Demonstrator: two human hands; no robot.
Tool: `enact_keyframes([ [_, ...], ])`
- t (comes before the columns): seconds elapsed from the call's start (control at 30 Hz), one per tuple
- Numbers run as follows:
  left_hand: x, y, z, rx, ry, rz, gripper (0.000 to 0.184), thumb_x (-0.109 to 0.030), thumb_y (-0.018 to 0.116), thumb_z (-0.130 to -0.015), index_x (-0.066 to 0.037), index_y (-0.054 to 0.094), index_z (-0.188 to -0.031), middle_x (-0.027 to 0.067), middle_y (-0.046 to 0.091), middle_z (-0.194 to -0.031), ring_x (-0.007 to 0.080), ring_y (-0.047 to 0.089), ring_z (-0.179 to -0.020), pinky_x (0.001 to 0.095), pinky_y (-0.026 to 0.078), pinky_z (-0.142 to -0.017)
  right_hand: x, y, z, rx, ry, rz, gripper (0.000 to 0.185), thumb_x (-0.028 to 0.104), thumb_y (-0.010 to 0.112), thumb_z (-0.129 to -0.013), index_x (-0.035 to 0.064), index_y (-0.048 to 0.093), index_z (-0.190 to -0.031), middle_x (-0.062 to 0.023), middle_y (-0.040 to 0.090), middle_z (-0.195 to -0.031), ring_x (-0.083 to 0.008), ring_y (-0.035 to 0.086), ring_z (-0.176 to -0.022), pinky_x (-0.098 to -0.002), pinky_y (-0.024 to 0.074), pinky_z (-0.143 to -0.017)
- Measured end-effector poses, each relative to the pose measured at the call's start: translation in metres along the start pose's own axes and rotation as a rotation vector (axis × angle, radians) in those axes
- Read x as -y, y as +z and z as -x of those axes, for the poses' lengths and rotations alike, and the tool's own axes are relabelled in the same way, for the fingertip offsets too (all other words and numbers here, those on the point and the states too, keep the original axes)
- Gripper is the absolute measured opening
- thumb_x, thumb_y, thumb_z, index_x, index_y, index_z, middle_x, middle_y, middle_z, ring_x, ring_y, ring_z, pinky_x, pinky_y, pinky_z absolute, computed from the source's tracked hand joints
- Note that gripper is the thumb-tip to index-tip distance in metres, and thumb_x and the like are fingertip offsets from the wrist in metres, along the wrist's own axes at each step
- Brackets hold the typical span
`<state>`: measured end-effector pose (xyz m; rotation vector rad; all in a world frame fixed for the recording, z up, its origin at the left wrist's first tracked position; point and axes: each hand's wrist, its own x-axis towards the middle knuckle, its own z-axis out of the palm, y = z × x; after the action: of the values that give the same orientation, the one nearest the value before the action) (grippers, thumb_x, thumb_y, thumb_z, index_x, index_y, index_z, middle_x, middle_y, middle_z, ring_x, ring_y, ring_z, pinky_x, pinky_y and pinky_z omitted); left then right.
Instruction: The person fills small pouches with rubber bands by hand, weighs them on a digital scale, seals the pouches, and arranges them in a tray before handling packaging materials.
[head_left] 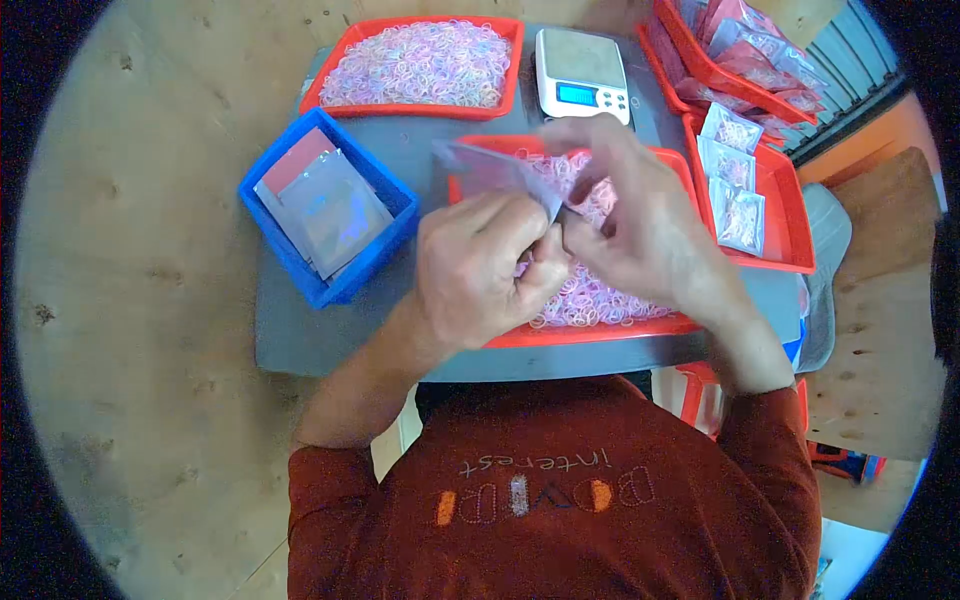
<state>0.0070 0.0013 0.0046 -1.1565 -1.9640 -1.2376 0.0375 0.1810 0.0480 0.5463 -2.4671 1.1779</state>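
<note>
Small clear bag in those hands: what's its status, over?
Left hand gripping clear bag; right hand at its edge. Bag above near red tray. Hands hide part of it.

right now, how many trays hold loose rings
2: the far tray, left of the scale, and the near tray, below the left hand and right hand. The stacked trays at upper right may hide more.

**Translucent bag leaned out from the grip**

The small, thin plastic bag (495, 172), lilac-grey and see-through, was held at its lower edge. Its flat panel slanted up and leftward beyond the grip; the lowest part was hidden behind the fingers, and its contents were indistinct.
</note>
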Motion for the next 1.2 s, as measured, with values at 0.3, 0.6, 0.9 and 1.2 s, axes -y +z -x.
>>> enact_keyframes([
  [0.3, -0.001, 0.000, 0.000, 0.029, 0.043, 0.020, 0.030, -0.012, 0.085, -0.071, -0.004, 0.062, -0.087, 0.0099, 0.058, -0.078, 0.0275, 0.061, -0.070, 0.0385, 0.050, -0.062, -0.030, -0.006, 0.005, 0.114, 0.156, -0.002, 0.013, 0.006, 0.059, -0.086, -0.0054, 0.063, -0.091, -0.0168, 0.060, -0.069, -0.0162, 0.057, -0.061, -0.0362, 0.0482, -0.059],
  [0.6, 0.001, 0.002, -0.003, 0.139, 0.031, -0.203, 0.102, -0.038, 0.094, -0.058, -0.001, 0.050, -0.143, 0.0174, 0.055, -0.137, 0.0408, 0.049, -0.131, 0.0512, 0.038, -0.110, -0.027, -0.008, 0.012, 0.187, 0.163, -0.149, 0.015, 0.013, 0.063, -0.091, -0.0018, 0.065, -0.092, -0.0103, 0.057, -0.066, -0.0109, 0.052, -0.061, -0.0342, 0.0456, -0.054],
  [0.9, 0.009, -0.001, -0.003, -0.002, -0.215, -0.059, 0.078, -0.017, 0.093, -0.062, -0.002, 0.057, -0.129, 0.0151, 0.061, -0.124, 0.0310, 0.059, -0.118, 0.0407, 0.047, -0.103, -0.059, -0.053, 0.014, 0.362, 0.213, 0.089, 0.063, 0.032, 0.080, -0.086, 0.0010, 0.058, -0.135, -0.0126, 0.064, -0.116, -0.0207, 0.064, -0.100, -0.0340, 0.0542, -0.083],
  [1.2, 0.011, -0.003, -0.003, 0.118, -0.272, 0.026, 0.075, -0.017, 0.093, -0.066, -0.001, 0.058, -0.130, 0.0120, 0.064, -0.120, 0.0218, 0.061, -0.115, 0.0355, 0.049, -0.100, -0.062, -0.008, 0.022, 0.471, 0.075, 0.299, 0.041, 0.022, 0.079, -0.081, 0.0002, 0.067, -0.113, -0.0204, 0.061, -0.104, -0.0389, 0.063, -0.106, -0.0466, 0.0530, -0.092],
])
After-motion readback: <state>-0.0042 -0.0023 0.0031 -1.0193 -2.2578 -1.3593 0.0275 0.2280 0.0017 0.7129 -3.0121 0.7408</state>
